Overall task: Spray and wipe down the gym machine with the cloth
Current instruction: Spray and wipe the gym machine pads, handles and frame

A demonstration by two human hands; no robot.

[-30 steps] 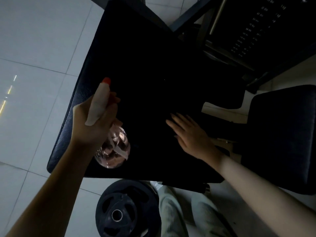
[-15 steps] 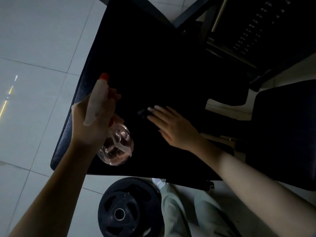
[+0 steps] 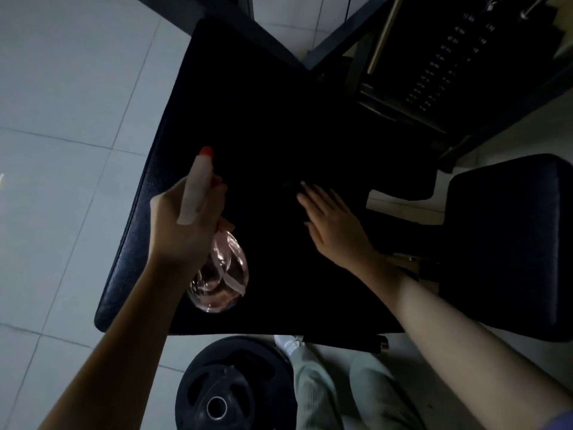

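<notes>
1. The left grip point(image 3: 186, 231) is closed round the neck of the spray bottle point(image 3: 221, 274) and holds it over the near left part of the gym machine's black pad point(image 3: 279, 113). The red nozzle tip points away from the person.
2. The bottle's round body is clear with a pinkish tint, and a pale dip tube shows inside. How much liquid it holds cannot be told.
3. The right grip point(image 3: 335, 231) lies flat on the pad, fingers straight, grasping nothing.
4. A dim dark shape at its fingertips may be the cloth point(image 3: 287, 185); it is too dark to tell.
5. A weight plate point(image 3: 229, 392) lies on the tiled floor point(image 3: 62, 119) by the pad's near edge.
</notes>
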